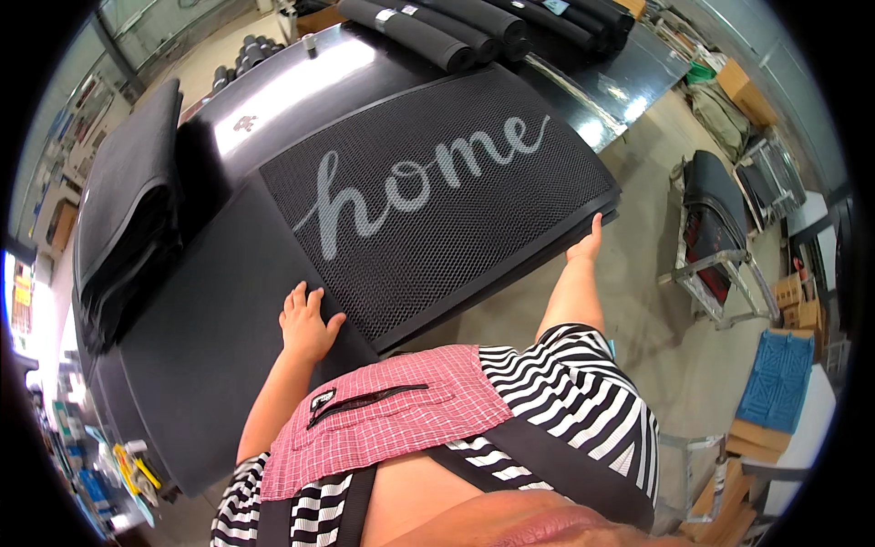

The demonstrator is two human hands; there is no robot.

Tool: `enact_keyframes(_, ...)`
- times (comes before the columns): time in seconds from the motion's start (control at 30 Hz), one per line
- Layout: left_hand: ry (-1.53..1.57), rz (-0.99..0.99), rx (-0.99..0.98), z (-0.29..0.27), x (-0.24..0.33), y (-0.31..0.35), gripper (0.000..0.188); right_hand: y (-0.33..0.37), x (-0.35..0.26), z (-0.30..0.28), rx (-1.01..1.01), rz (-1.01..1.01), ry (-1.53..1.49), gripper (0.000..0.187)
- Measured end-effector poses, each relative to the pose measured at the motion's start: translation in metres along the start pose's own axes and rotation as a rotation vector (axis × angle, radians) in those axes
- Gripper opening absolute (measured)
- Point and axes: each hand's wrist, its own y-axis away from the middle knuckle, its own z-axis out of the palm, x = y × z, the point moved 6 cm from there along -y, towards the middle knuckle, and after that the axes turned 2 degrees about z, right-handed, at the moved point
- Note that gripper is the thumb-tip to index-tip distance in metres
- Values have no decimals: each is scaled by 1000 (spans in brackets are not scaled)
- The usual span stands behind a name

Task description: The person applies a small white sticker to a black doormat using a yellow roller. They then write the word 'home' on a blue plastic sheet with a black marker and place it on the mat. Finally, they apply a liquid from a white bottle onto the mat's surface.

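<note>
A black doormat (456,210) with a honeycomb texture and pale script lettering lies flat, its right side on top of more mat layers. My left hand (308,324) is open, fingers spread and palm down, resting on a plain black mat (210,310) beside the doormat's left border. At the near right corner, my right hand (586,242) holds the edge of the doormat stack. One digit of it points up along the edge; the other fingers are hidden under or behind the mats.
Folded black mats (132,201) are piled at the left. Rolled black mats (428,36) lie along the far side of the shiny black table (365,77). On the floor to the right stand a metal-framed chair (715,237) and a blue plastic crate (777,378).
</note>
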Motion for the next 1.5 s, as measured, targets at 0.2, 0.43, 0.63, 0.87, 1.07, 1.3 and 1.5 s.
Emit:
enact_keyframes(0.2, 17, -68, -208, -18, 28, -29, 64, -48, -43, 1, 36, 210, 330, 63)
enact_keyframes(0.43, 37, 245, -15, -1, 132, -118, 80, -10, -82, 113, -94, -305, 803, 30)
enact_keyframes(0.63, 57, 108, -88, 66, 249, -233, 77, -23, -140, 162, -299, -335, 474, 48)
enact_keyframes(0.87, 182, 214, -60, 86, 403, -299, 79, -99, -261, 154, -440, -417, 542, 51)
enact_keyframes(1.07, 85, 193, 29, 110, 492, -385, 86, -299, -248, 11, 64, -157, 620, 41)
enact_keyframes(1.3, 557, 326, 327, 107, 418, -347, 47, -340, -172, -85, 170, 187, 481, 60)
enact_keyframes(1.5, 37, -599, 298, 53, 240, -186, 59, -308, -196, -68, 419, -109, 1071, 75)
